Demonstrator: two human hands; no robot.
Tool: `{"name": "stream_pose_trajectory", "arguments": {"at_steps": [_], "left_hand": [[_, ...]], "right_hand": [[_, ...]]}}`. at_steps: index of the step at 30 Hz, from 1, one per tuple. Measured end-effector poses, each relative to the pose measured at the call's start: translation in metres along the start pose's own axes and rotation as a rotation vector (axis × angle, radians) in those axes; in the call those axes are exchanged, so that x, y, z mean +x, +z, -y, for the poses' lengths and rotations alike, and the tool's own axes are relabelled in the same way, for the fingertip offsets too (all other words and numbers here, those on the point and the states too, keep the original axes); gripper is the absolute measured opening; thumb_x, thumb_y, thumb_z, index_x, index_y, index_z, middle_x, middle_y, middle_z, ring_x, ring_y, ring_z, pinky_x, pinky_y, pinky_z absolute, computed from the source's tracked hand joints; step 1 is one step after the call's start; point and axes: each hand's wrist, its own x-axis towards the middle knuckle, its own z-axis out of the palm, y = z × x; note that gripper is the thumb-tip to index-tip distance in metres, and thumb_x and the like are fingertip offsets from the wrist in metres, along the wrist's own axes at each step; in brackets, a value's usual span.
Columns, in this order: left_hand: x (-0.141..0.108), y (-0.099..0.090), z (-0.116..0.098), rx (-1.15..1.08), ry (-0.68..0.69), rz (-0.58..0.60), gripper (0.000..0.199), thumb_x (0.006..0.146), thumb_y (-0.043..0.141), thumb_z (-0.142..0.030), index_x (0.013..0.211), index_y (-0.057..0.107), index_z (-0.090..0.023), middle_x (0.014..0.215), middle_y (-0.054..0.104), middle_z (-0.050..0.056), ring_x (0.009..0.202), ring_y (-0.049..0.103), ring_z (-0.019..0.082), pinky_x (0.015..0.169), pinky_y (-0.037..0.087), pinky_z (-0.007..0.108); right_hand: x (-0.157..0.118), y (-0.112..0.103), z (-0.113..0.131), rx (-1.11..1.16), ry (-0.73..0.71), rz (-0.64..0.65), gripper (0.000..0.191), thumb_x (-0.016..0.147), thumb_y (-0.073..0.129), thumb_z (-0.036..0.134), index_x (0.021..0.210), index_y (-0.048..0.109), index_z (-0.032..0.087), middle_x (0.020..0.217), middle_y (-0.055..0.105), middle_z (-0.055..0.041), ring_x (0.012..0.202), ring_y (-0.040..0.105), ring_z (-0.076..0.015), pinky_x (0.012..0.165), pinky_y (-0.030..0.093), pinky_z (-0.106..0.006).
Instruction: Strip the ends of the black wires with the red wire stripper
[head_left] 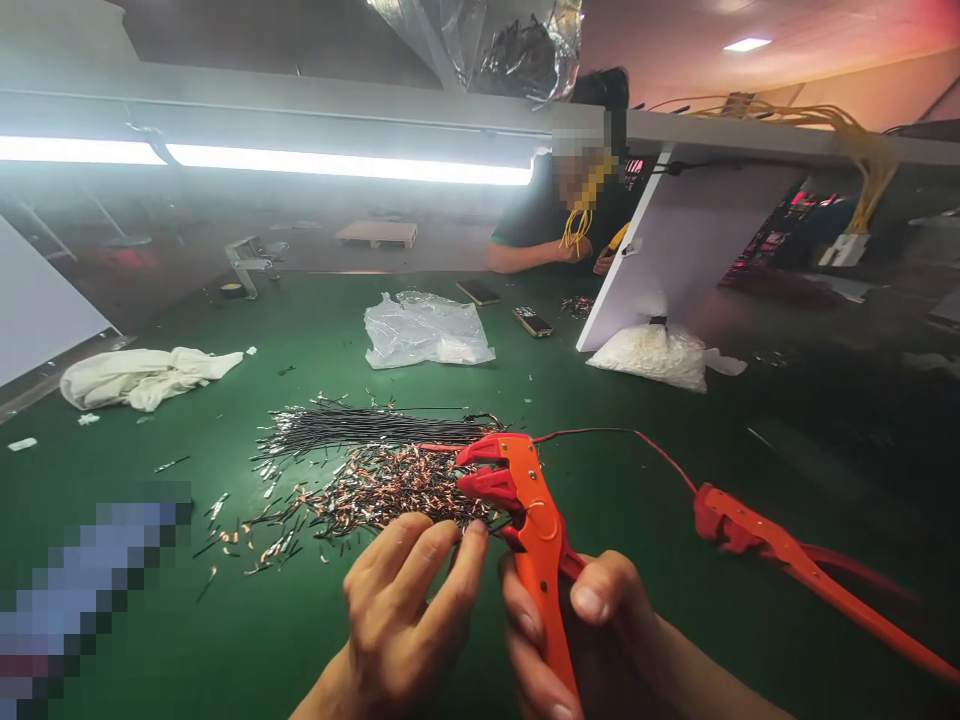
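Note:
My right hand (600, 610) is wrapped round the handles of an orange-red wire stripper (536, 520). Its jaws stand apart and point left over a heap of cut wire scraps (397, 490) with black insulation and copper ends. Close beside the lower jaw is my left hand (409, 600), palm down with curled fingers at the near edge of the heap. Whatever its fingertips pinch is hidden behind them. Behind the heap lies a bundle of black wires (367, 425), roughly side by side.
A second orange-red stripper (780, 545) lies to the right. Further back are a clear plastic bag (427, 330), two phones (532, 321), a white cloth (150, 376) and a filled white bag (652, 352). Across the table a person (525, 220) handles yellow wires. A pixelated patch covers the lower left.

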Motion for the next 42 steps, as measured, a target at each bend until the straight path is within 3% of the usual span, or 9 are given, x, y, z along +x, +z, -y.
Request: {"name": "stream_pose_trajectory", "arguments": {"at_steps": [3, 8, 19, 30, 35, 39, 42], "left_hand": [[0.002, -0.004, -0.001, 0.001, -0.005, -0.001, 0.024, 0.083, 0.055, 0.001, 0.103, 0.066, -0.007, 0.080, 0.066, 0.009, 0.075, 0.056, 0.017, 0.066, 0.049, 0.029], [0.004, -0.008, -0.001, 0.042, 0.026, 0.018, 0.022, 0.084, 0.056, 0.000, 0.103, 0.066, -0.007, 0.076, 0.065, 0.008, 0.070, 0.054, 0.016, 0.062, 0.046, 0.028], [0.006, -0.005, -0.003, 0.067, 0.038, 0.026, 0.019, 0.089, 0.052, -0.005, 0.100, 0.067, -0.009, 0.074, 0.064, 0.007, 0.065, 0.055, 0.013, 0.058, 0.046, 0.025], [-0.001, -0.002, -0.003, 0.028, 0.056, 0.057, 0.021, 0.092, 0.049, -0.005, 0.102, 0.067, -0.007, 0.078, 0.061, 0.008, 0.073, 0.052, 0.015, 0.061, 0.042, 0.026], [-0.005, 0.000, -0.002, 0.026, 0.045, 0.059, 0.024, 0.091, 0.048, -0.003, 0.105, 0.067, -0.007, 0.081, 0.061, 0.009, 0.075, 0.051, 0.016, 0.063, 0.041, 0.027], [-0.008, 0.003, -0.001, 0.017, 0.022, 0.056, 0.024, 0.089, 0.050, -0.001, 0.106, 0.066, -0.006, 0.081, 0.062, 0.009, 0.076, 0.051, 0.016, 0.065, 0.042, 0.028], [-0.012, 0.007, 0.002, 0.003, -0.007, 0.065, 0.027, 0.085, 0.055, 0.001, 0.110, 0.064, -0.007, 0.079, 0.061, 0.007, 0.072, 0.049, 0.015, 0.063, 0.041, 0.027]], "right_hand": [[-0.001, -0.001, -0.002, -0.025, -0.021, -0.015, 0.031, 0.064, 0.052, 0.040, 0.081, 0.058, 0.015, 0.066, 0.068, -0.0074, 0.055, 0.058, -0.0167, 0.059, 0.043, -0.028], [-0.002, -0.004, -0.005, 0.001, -0.065, 0.043, 0.031, 0.071, 0.048, 0.043, 0.084, 0.057, 0.017, 0.053, 0.060, -0.0007, 0.046, 0.051, -0.0139, 0.054, 0.043, -0.026], [-0.004, 0.007, 0.000, -0.041, -0.002, -0.012, 0.031, 0.069, 0.055, 0.046, 0.080, 0.054, 0.016, 0.054, 0.056, 0.0012, 0.046, 0.044, -0.0099, 0.057, 0.038, -0.026], [0.001, -0.009, -0.010, 0.032, -0.109, 0.141, 0.036, 0.083, 0.049, 0.052, 0.084, 0.054, 0.017, 0.050, 0.050, 0.0049, 0.038, 0.044, -0.0091, 0.041, 0.039, -0.018], [-0.002, -0.006, -0.014, 0.037, -0.180, 0.090, 0.041, 0.091, 0.042, 0.055, 0.083, 0.052, 0.016, 0.048, 0.043, 0.0070, 0.034, 0.037, -0.0064, 0.037, 0.035, -0.014], [-0.001, -0.008, -0.015, -0.025, -0.189, 0.043, 0.044, 0.091, 0.045, 0.057, 0.082, 0.053, 0.015, 0.046, 0.046, 0.0052, 0.035, 0.038, -0.0054, 0.043, 0.041, -0.015], [0.004, -0.017, -0.017, 0.040, -0.177, 0.084, 0.043, 0.091, 0.047, 0.058, 0.081, 0.052, 0.017, 0.046, 0.048, 0.0062, 0.032, 0.039, -0.0055, 0.039, 0.042, -0.015]]}}
